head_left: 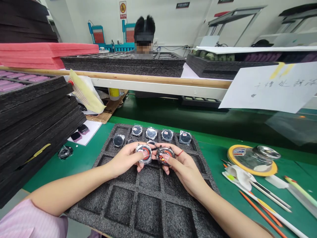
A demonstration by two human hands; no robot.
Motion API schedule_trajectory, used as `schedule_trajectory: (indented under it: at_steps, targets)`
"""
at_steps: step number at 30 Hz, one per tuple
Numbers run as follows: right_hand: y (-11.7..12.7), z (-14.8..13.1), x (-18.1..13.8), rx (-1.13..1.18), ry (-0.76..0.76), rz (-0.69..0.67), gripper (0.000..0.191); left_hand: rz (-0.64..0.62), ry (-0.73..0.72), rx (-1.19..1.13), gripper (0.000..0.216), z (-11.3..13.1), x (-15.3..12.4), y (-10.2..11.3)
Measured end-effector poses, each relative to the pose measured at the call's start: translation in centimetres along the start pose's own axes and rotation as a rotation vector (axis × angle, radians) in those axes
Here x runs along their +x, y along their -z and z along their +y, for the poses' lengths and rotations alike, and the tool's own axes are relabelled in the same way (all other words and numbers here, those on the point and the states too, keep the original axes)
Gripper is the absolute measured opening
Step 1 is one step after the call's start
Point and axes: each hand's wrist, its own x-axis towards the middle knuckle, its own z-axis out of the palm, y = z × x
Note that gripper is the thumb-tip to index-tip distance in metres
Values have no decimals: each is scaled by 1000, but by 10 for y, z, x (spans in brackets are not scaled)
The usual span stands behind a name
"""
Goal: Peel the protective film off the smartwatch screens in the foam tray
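My left hand (pixel 128 158) grips a silver-rimmed round smartwatch face (pixel 144 154), its thumb lying over the lit screen. Beside it, my right hand (pixel 179 162) holds a black-rimmed watch face (pixel 164 156) with a lit red and black display, thumb on the glass. The two watch faces are side by side, nearly touching, above a black foam tray (pixel 148 213) with square pockets. Along the tray's far edge lie several round watch faces in clear film, such as one with a red-marked label (pixel 167 135). Some behind my hands are partly hidden.
Stacked black foam trays (pixel 37 122) rise at the left. A yellow tape roll (pixel 252 160), tweezers and orange sticks (pixel 262 213) lie at the right. A wooden-edged shelf (pixel 153 81) crosses ahead, with a paper sheet (pixel 269 87) hanging from it. Another person (pixel 144 33) is beyond.
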Motion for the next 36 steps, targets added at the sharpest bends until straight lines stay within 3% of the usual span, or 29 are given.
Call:
schedule_trajectory:
  at_steps: [7, 12, 20, 26, 32, 36]
  targets:
    - [4, -11, 2, 259, -59, -75, 47, -30, -18, -277, 63, -1, 1, 0]
    - [6, -15, 2, 405, -124, -150, 44, -103, -73, -376, 42, 1, -1, 2]
    - [6, -14, -1, 403, -119, -179, 45, -111, -118, -356, 43, 2, -1, 1]
    - [5, -13, 1, 345, -88, -125, 44, -108, -111, -352, 44, 3, -2, 1]
    - [4, -13, 0, 261, -51, -123, 62, -60, -48, -403, 50, 5, -2, 1]
    - [5, -11, -1, 253, -41, -154, 60, -56, -48, -402, 59, 4, -1, 1]
